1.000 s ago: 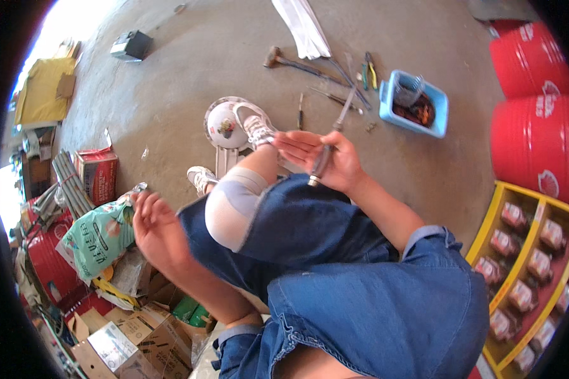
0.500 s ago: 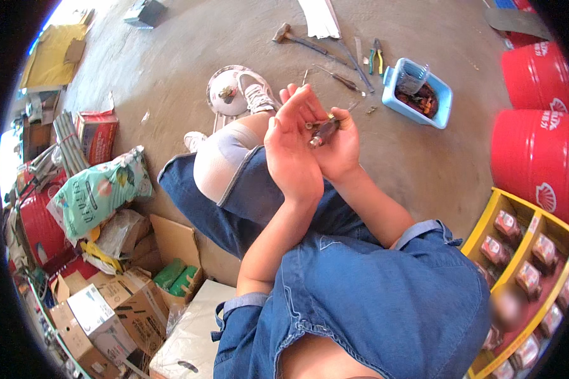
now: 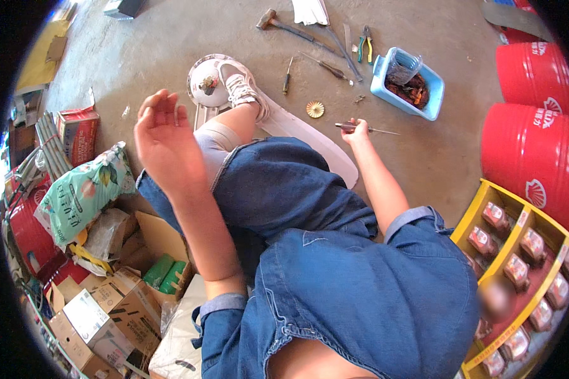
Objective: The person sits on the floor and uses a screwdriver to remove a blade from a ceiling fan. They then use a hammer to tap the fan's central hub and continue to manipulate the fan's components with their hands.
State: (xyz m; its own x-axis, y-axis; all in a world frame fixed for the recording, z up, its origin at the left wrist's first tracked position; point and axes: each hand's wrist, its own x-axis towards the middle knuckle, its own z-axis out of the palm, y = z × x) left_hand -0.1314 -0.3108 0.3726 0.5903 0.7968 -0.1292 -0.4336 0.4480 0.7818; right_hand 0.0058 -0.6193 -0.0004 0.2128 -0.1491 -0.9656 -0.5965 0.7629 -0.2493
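Note:
My right hand point(image 3: 355, 132) holds a screwdriver point(image 3: 376, 131) by its dark handle, low beside a long white base piece point(image 3: 332, 155). My left hand point(image 3: 167, 145) is raised at my left knee, fingers loosely bent and apart, nothing visible in it. My shoe point(image 3: 237, 88) rests on the white piece, next to its round part point(image 3: 202, 66) with a metal fitting point(image 3: 208, 84). A fluted brass-coloured disc point(image 3: 315, 109) lies between shoe and right hand. Beyond are two more screwdrivers point(image 3: 330, 69), a hammer point(image 3: 278, 23), pliers point(image 3: 366, 44) and a blue bin point(image 3: 387, 88) with small rusty bits.
Red drums point(image 3: 528, 148) and a yellow rack point(image 3: 459, 234) of packaged items stand at my right. At my left are cardboard boxes point(image 3: 126, 316), bundled tubes point(image 3: 54, 145) and a floral green bag point(image 3: 82, 196). A white sheet point(image 3: 308, 11) lies ahead.
My hands came together around the tool, then parted: the left moved back left and up, the right moved down toward the floor with the screwdriver. The brass-coloured disc is now visible.

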